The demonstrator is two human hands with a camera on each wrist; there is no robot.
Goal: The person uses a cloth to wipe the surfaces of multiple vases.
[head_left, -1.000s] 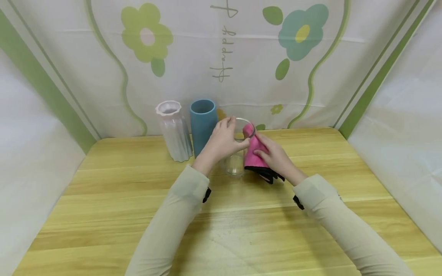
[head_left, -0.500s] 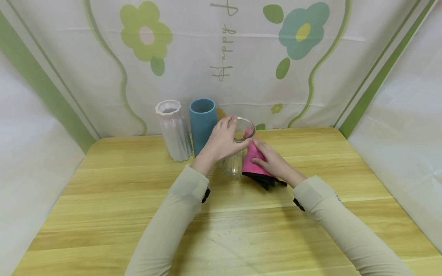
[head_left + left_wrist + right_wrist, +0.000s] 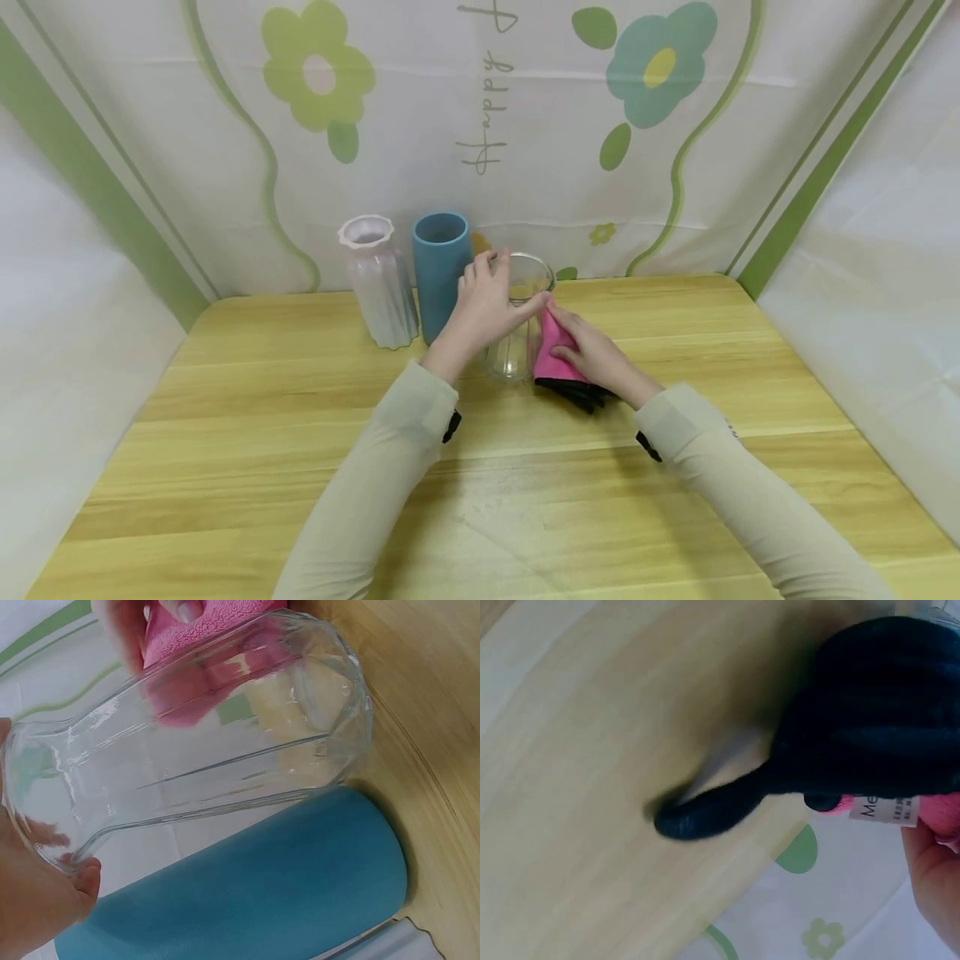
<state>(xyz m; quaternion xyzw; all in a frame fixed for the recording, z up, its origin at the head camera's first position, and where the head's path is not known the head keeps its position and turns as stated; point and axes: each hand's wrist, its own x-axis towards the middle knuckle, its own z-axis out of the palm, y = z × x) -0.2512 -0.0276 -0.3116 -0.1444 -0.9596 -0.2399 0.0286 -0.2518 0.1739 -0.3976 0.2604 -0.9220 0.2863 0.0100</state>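
A clear glass vase (image 3: 510, 360) with a flared rim stands upright on the wooden table. My left hand (image 3: 483, 307) grips it at the rim, thumb and fingers on either side, as the left wrist view also shows. A folded pink cloth (image 3: 555, 354) with black edging is in my right hand (image 3: 596, 352), pinched between thumb and fingers. In the left wrist view the pink towelling (image 3: 217, 622) lies along the outside of the glass. The black edging (image 3: 885, 712) fills much of the right wrist view, with a white label (image 3: 883, 810) beneath it.
Close to the glass vase on its left stands a blue cylindrical vase (image 3: 437, 287). Beside that is a white ribbed vase (image 3: 382, 292) with a scalloped rim. A patterned fabric backdrop (image 3: 525, 200) rises behind the table's (image 3: 495, 508) far edge.
The cloth and my right hand have shifted slightly down along the right side of the glass vase. My left hand stays on the rim, and the vases have not moved.
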